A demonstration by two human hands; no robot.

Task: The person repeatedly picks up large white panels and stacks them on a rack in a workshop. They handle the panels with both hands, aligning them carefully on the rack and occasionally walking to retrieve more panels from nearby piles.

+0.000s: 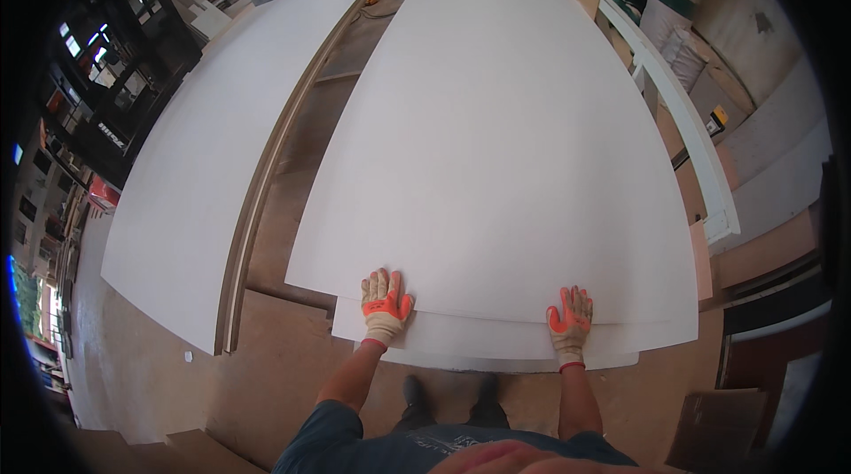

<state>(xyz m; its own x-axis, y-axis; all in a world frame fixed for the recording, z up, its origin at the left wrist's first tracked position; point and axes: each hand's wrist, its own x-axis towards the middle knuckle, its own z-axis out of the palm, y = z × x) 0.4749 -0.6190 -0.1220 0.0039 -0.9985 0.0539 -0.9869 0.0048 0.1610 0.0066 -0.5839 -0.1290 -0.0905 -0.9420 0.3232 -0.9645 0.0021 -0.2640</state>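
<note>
A large white sheet [496, 137] lies in front of me and reaches far back. Beneath its near edge, part of a second white sheet [470, 337] sticks out toward me. My left hand [385, 301], in a cream and orange work glove, rests flat near the top sheet's near edge, left of the middle. In a matching glove, my right hand [570, 319] lies on the near edge farther right, fingers stretched forward. Neither hand holds anything. The undersides of both palms are hidden.
To the left, another white panel stack [213, 137] has a layered brown edge, with a gap of brown floor [301, 199] between. A pale frame beam [683, 111] runs along the right. A dark forklift-like machine [124, 75] stands far left. Brown boards [716, 425] lie at the lower right.
</note>
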